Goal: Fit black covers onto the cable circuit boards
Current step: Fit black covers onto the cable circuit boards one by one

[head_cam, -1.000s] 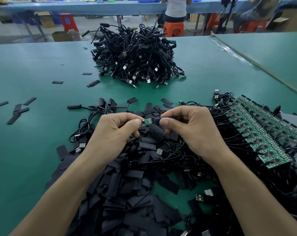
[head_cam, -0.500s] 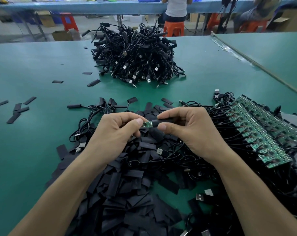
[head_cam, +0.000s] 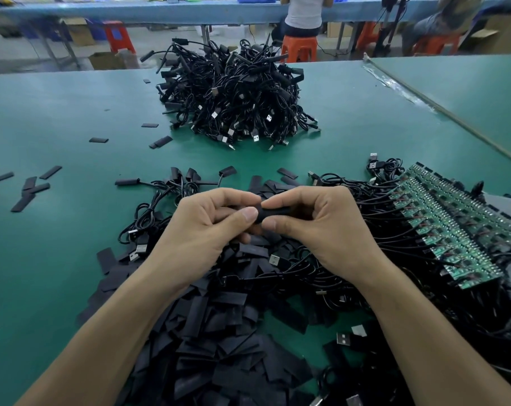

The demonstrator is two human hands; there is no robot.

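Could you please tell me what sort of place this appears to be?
Most likely an electronics assembly workshop: a heap of USB cables on a green worktable, rows of bare circuit boards, and a pile of loose black covers.

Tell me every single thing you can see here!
black cover: one, black, held up at centre
loose covers: many, black, piled at the near edge
stray covers: several, black, scattered at left
cable heap: one, black, far middle
circuit boards: many, green, rowed at right
table: one, green, under everything
stools: several, orange and red, beyond table
left hand: one, bare, pinching the cover
right hand: one, bare, pinching the cover
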